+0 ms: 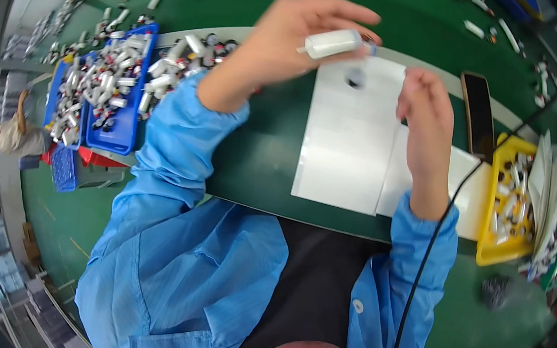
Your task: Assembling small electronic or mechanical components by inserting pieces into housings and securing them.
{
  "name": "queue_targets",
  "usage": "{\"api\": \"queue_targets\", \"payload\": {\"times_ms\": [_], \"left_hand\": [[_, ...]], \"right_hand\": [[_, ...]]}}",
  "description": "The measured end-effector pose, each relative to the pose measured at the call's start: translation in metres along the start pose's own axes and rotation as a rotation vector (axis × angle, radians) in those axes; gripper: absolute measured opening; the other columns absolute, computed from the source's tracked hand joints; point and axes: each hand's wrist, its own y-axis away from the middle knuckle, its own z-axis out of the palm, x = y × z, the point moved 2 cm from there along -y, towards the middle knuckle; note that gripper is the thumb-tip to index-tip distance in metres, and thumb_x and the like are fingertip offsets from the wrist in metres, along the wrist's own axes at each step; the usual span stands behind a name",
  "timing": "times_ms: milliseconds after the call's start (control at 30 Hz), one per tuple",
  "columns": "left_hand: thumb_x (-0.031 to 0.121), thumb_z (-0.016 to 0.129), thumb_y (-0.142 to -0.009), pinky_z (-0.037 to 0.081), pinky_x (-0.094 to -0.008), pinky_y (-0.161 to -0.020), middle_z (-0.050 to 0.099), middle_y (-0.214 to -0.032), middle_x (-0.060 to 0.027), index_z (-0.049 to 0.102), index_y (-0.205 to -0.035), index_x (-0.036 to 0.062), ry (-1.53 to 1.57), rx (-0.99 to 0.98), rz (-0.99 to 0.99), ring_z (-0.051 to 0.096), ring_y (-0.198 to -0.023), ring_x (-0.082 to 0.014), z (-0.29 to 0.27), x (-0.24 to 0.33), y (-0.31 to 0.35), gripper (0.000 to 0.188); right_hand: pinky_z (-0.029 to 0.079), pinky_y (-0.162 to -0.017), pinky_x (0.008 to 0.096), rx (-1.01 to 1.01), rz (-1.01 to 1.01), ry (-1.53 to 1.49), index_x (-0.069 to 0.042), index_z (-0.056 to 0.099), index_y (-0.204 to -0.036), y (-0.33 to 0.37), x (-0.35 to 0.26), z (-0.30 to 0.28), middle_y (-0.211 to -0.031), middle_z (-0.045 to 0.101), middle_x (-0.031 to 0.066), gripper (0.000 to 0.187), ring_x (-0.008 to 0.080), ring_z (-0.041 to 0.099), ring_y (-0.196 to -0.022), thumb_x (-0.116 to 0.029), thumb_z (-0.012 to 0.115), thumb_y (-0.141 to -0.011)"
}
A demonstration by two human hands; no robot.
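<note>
My left hand [293,38] is raised over the far part of the bench and closed around a small white plastic bottle [333,44], lying nearly level with its narrow tip to the left. At the bottle's right end shows a bluish, partly blurred part. Below it, a small dark round piece [356,78] appears smeared against the white sheet [346,141]; whether it rests there or is in the air I cannot tell. My right hand [427,116] is over the sheet's right side, fingers curled together. Anything inside them is hidden.
Blue trays [114,131] heaped with white bottles stand left, with more loose bottles [193,50] beside them. A phone [477,116] and a yellow tray [493,251] of small parts are at right. A black cable [462,191] crosses near my right arm. A person [19,136] is far left.
</note>
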Motion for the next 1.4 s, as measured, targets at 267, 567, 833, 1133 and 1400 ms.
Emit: {"api": "queue_targets", "payload": {"times_ms": [267,567,833,1133,1400], "left_hand": [[0.032,0.068,-0.088,0.056,-0.0406,-0.088,0.073,-0.109,-0.0147,0.070,-0.117,0.0099,-1.331,0.567,-0.208,0.071,-0.100,-0.0322,-0.369,-0.093,0.031,0.037],[0.046,0.051,-0.097,0.050,-0.0484,-0.088,0.068,-0.111,-0.0231,0.062,-0.114,-0.0015,-1.441,0.330,-0.377,0.064,-0.100,-0.0419,-0.310,-0.200,-0.015,0.051],[0.045,0.053,-0.099,0.046,-0.0375,-0.103,0.063,-0.124,-0.0222,0.066,-0.111,0.0006,-0.752,0.468,-0.410,0.055,-0.128,-0.0309,-0.387,-0.155,-0.005,0.048],[0.037,0.042,-0.106,0.054,-0.0415,-0.078,0.065,-0.082,-0.0102,0.057,-0.108,0.0058,0.575,0.241,-0.108,0.067,-0.080,-0.0287,-0.067,0.029,-0.031,0.034],[0.038,0.041,-0.105,0.046,-0.0434,-0.106,0.050,-0.140,-0.0234,0.052,-0.125,0.0020,1.128,0.104,-0.330,0.053,-0.125,-0.0351,0.041,-0.001,-0.006,0.042]], "right_hand": [[0.055,-0.072,0.0418,-0.306,-0.253,1.241,-0.005,0.067,-0.113,0.033,0.010,0.047,-0.098,0.062,0.0130,0.032,0.0339,0.065,-0.082,-0.019,0.070,-0.084],[0.053,-0.076,0.0408,-0.327,-0.198,1.099,-0.004,0.072,-0.104,0.029,0.012,0.028,-0.093,0.060,0.0121,0.022,0.0319,0.064,-0.086,-0.013,0.069,-0.084],[0.052,-0.075,0.0408,-0.361,-0.266,1.138,-0.002,0.064,-0.096,0.032,0.011,0.047,-0.095,0.058,0.0138,0.013,0.0318,0.063,-0.084,-0.006,0.067,-0.084],[0.052,-0.069,0.0442,-0.359,-0.190,1.171,0.000,0.052,-0.098,0.035,-0.009,0.043,-0.090,0.061,0.0183,0.016,0.0355,0.064,-0.076,-0.005,0.063,-0.088],[0.053,-0.078,0.0349,0.260,-0.702,0.637,-0.001,0.048,-0.122,0.023,-0.017,0.039,-0.094,0.065,0.0099,0.046,0.0221,0.065,-0.082,-0.005,0.073,-0.084]]}}
